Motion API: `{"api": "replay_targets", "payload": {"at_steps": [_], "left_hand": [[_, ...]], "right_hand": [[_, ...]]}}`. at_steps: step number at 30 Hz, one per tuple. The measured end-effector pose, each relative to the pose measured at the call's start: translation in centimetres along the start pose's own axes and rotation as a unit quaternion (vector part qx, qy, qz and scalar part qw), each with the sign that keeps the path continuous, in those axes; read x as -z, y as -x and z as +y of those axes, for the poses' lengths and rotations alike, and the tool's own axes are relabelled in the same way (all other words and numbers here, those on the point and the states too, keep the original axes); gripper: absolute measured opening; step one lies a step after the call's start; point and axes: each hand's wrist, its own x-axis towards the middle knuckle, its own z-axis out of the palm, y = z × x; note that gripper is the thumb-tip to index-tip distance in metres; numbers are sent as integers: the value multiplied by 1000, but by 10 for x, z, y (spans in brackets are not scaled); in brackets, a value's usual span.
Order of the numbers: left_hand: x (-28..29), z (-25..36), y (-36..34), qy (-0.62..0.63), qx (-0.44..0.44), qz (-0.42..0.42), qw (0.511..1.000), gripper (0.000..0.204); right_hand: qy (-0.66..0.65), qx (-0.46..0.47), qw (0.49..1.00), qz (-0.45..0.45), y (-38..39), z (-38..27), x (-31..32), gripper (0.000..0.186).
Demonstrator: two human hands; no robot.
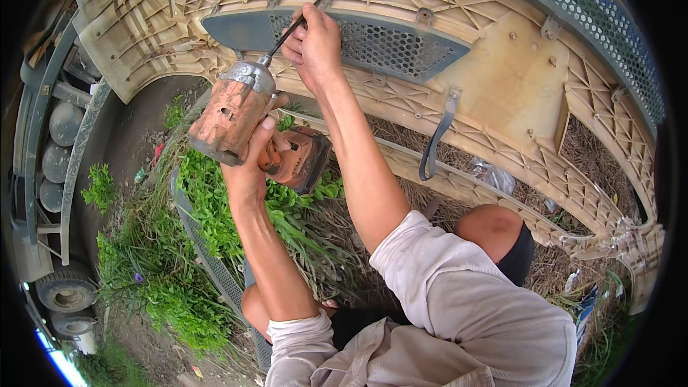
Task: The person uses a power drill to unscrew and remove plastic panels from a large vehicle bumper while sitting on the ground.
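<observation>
My left hand (247, 161) is wrapped around the handle of a worn orange cordless impact driver (228, 111), its battery pack towards the right. A long dark bit (287, 34) runs up and right from its grey metal nose. My right hand (319, 46) has its fingers closed around the bit near the far end. That end is close to a metal clip (324, 0) on the ribbed back of a large beige vehicle panel (502, 79); whether it touches a screw is too small to tell. Just below the clip, a dark mesh grille insert (387, 50) is set in the panel.
A dark strap (437, 136) hangs from the panel, right of my right forearm. Green plants (208, 186) and dry grass lie beneath my arms. A perforated dark strip (215, 265) lies by my left arm. A truck with wheels (66, 292) stands at the far left.
</observation>
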Motion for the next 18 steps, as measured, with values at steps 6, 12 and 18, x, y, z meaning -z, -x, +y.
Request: {"api": "replay_targets", "payload": {"at_steps": [6,12,18], "left_hand": [[7,1,0,-36,16,26,999,44],[5,2,0,-41,13,30,999,47],[17,4,0,-65,43,34,996,45]], "right_hand": [[-1,3,1000,1,-6,4,2,26],[8,-1,1000,1,-6,0,4,27],[37,-4,999,4,-2,4,1,25]]}}
